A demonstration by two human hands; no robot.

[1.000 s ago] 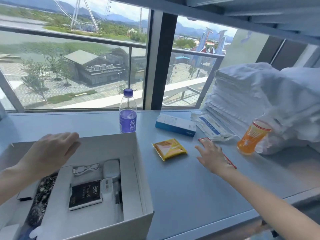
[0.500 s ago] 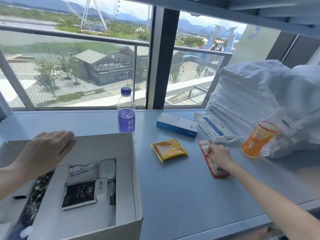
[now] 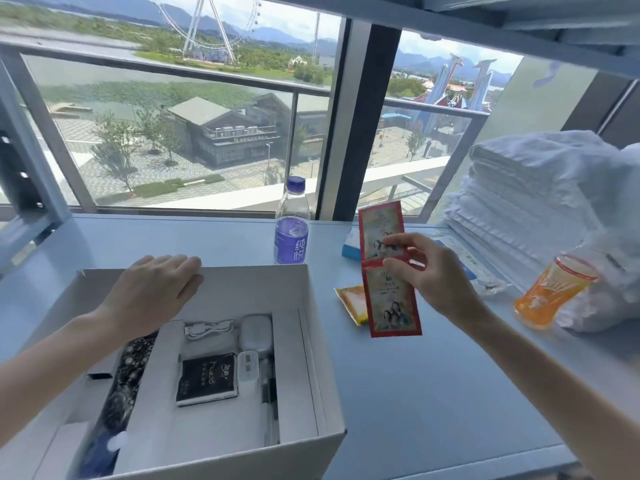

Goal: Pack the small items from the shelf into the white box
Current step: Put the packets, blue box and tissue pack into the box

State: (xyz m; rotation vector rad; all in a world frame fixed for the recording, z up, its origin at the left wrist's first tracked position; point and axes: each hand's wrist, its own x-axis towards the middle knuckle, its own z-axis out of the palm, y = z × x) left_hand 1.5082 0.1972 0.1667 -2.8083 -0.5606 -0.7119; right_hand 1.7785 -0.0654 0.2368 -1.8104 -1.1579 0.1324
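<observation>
My right hand [image 3: 431, 271] pinches a red strip of two joined sachets [image 3: 388, 271] and holds it up above the grey shelf, just right of the white box [image 3: 322, 341]. My left hand [image 3: 152, 289] rests flat on the box's far rim. Inside the box lie a black packet [image 3: 207, 379], a white cable [image 3: 207, 329], a white case [image 3: 255, 332] and a dark patterned item [image 3: 128, 368]. On the shelf remain a yellow sachet [image 3: 351, 303], a water bottle [image 3: 292, 223], a blue and white carton [image 3: 350, 245], partly hidden by the strip, and an orange cup [image 3: 550, 292].
A stack of folded white towels [image 3: 540, 209] fills the right end of the shelf, with a flat white packet [image 3: 467, 258] in front of it. The window and its dark post stand directly behind. An upper shelf edge [image 3: 519, 22] hangs overhead.
My right hand has picked the red strip off the shelf and raised it towards the box. My left hand stays on the box rim.
</observation>
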